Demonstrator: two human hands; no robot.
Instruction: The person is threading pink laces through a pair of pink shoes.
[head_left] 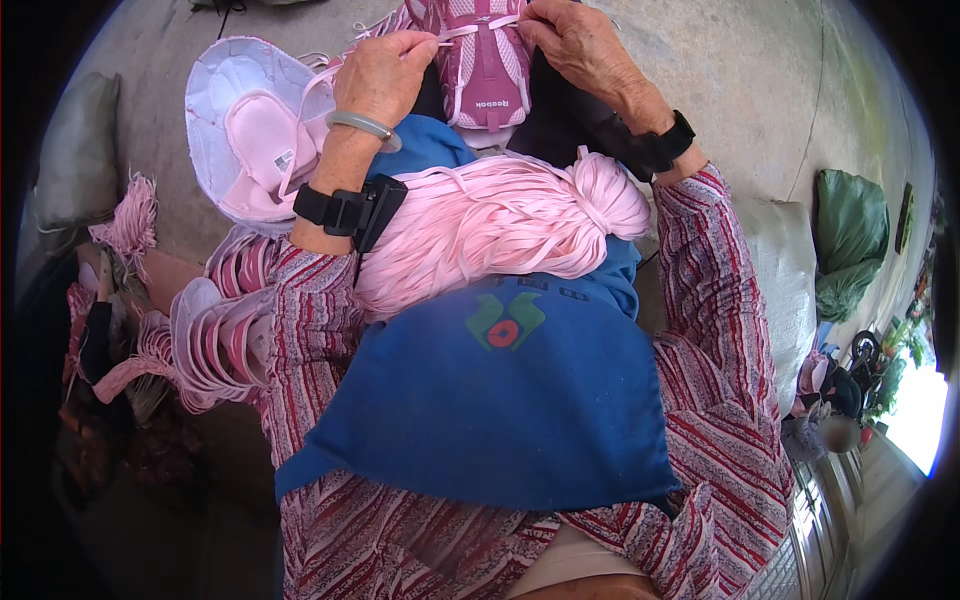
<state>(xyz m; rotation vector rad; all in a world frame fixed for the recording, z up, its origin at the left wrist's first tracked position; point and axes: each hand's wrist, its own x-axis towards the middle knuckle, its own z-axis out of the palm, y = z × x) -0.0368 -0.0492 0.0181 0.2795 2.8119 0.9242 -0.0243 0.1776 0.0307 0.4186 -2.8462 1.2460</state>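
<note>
Head view, hands (385,72) lacing pink shoe (483,75)

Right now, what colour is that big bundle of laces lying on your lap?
Pale pink. The bundle of laces shows best in the head view, resting on the blue cloth.

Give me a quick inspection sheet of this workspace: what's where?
Surface: blue cloth across the lap.
Job's things: pink shoe; its pale lace pinched by left hand and right hand.
Clutter: pink lace bundle on the lap; stacked pink insoles; white-pink upper piece.
Hands: both closed on the lace; black wrist straps.
Cables: nothing seen.
Surroundings: concrete floor; green sack; white sack.
</note>
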